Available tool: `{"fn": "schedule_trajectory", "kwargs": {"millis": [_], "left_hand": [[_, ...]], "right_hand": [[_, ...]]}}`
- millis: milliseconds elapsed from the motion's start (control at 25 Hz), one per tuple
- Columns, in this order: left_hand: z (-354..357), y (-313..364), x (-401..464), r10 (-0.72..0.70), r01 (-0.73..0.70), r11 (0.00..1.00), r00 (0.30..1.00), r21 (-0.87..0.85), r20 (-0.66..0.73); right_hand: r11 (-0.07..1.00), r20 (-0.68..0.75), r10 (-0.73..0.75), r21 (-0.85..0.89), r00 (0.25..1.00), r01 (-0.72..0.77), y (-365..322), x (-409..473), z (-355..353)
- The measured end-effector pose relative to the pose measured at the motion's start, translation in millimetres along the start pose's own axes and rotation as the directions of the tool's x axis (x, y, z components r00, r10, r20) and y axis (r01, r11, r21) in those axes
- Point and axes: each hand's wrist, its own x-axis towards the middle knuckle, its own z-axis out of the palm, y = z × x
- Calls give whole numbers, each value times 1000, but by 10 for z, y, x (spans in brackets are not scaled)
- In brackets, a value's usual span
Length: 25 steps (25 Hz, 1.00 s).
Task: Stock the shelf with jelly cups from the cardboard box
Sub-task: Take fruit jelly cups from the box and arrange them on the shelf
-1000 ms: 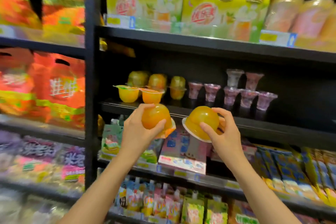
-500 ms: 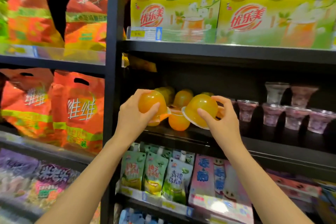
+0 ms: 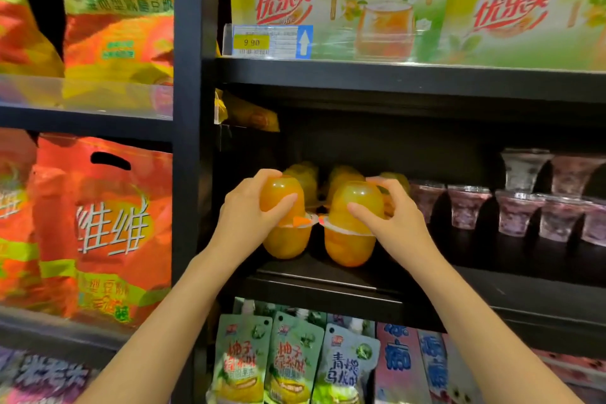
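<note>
The left hand [image 3: 244, 216] gripped an upturned orange jelly cup [image 3: 282, 198], the right hand [image 3: 393, 223] another [image 3: 355, 207], each seated on an upright cup on the shelf [image 3: 328, 279]. Best to set rims squarely before letting go, lest they topple. Half a second before, both cups were held above the shelf, not yet stacked.

Black shelf [image 3: 328, 285] bears orange cups [image 3: 287, 241]

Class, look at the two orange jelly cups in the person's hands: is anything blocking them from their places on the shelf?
Nothing visible. The left hand and right hand each hold an inverted orange cup directly atop an upright cup on the shelf.
</note>
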Motion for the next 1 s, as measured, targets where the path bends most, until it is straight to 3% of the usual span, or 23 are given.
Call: {"fn": "schedule_trajectory", "kwargs": {"millis": [240, 480, 640, 1000], "left_hand": [[78, -12, 11, -39, 40, 997, 999, 69, -18], [187, 181, -51, -56, 83, 962, 992, 258, -111], [196, 193, -77, -55, 87, 960, 990, 268, -126], [209, 174, -77, -56, 94, 956, 989, 279, -140]], "right_hand": [[995, -46, 2, -102, 999, -6, -42, -59, 88], [981, -136, 4, -192, 991, -30, -83, -92, 171], [956, -166, -9, -290, 986, -40, -98, -100, 202], [935, -173, 40, -342, 984, -98, -107, -68, 248]]}}
